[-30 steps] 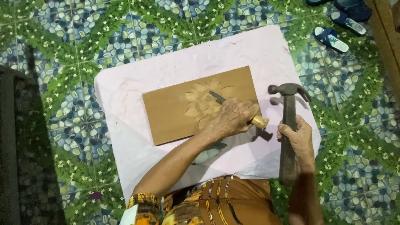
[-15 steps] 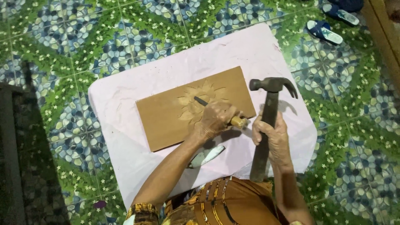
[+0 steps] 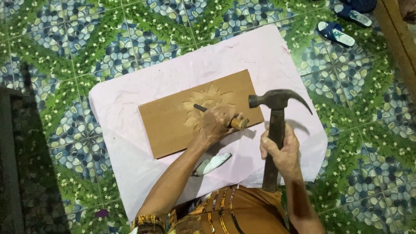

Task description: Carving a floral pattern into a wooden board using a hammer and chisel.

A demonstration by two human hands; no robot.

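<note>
A brown wooden board (image 3: 173, 121) with a carved flower (image 3: 208, 102) lies on a pale pink sheet (image 3: 130, 164). My left hand (image 3: 214, 123) grips a wooden-handled chisel (image 3: 237, 123), its metal tip resting on the flower carving. My right hand (image 3: 281, 149) holds a claw hammer (image 3: 275, 102) by its dark handle, the head raised just right of the chisel's butt end and apart from it.
A small white object (image 3: 212, 164) lies on the sheet below the board. The floor is green tile with a pebble and flower pattern (image 3: 65, 52). Blue sandals (image 3: 336, 34) sit at the top right. A dark edge (image 3: 11, 164) runs along the left.
The view has shifted slightly. The hammer head has come left, closer to the chisel's butt end. My left hand keeps the chisel on the carving.
</note>
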